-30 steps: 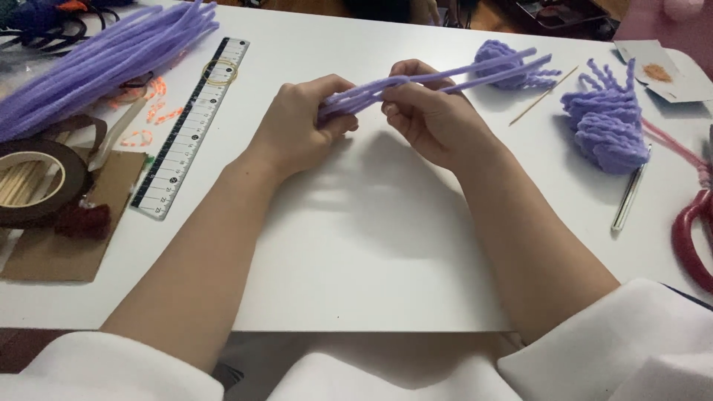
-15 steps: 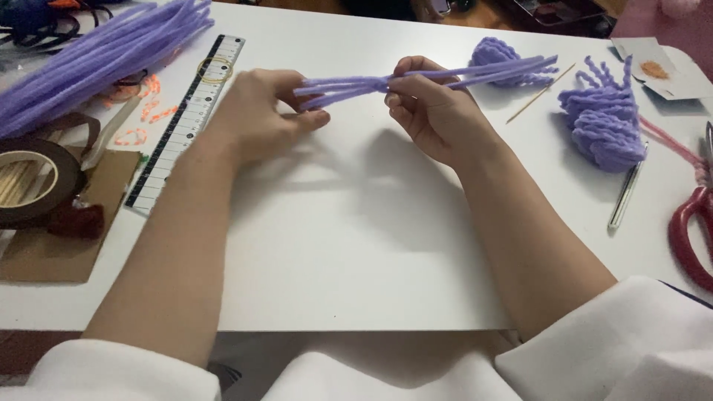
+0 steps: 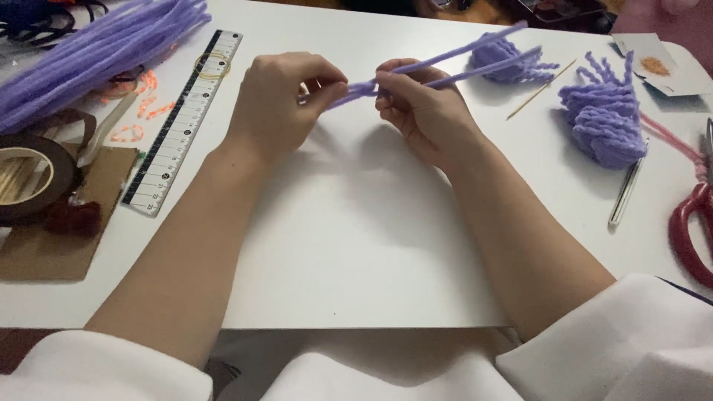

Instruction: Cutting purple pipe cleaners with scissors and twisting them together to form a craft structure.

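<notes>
My left hand (image 3: 278, 100) is closed, thumb and fingertips pinched on the near ends of a small bundle of purple pipe cleaners (image 3: 445, 63); my right hand (image 3: 420, 108) is clamped on the same bundle just beside it, so the two grips nearly touch above the white sheet (image 3: 356, 245); from my right fist the stems run up and away to the right, fanning into two or three loose strands over the table.

By my judgement I am at the twisting step, binding the ends together where the hands meet; the next move calls for a firm hold by the right hand while the left turns the ends tight, without letting the free strands splay or slip.

Further out, to the left, a clear ruler (image 3: 182, 122) lies slantwise with a yellow rubber band (image 3: 212, 65) resting on it; beyond it a thick heap of straight purple stems (image 3: 89, 52); a roll of brown tape (image 3: 30, 178) sits on cardboard (image 3: 59, 245) at the left edge.

To the right lie two finished purple curled pieces (image 3: 601, 119), a thin wooden stick (image 3: 541, 89), a pen-like tool (image 3: 626, 194), and red-handled scissors (image 3: 687, 230) at the edge.
</notes>
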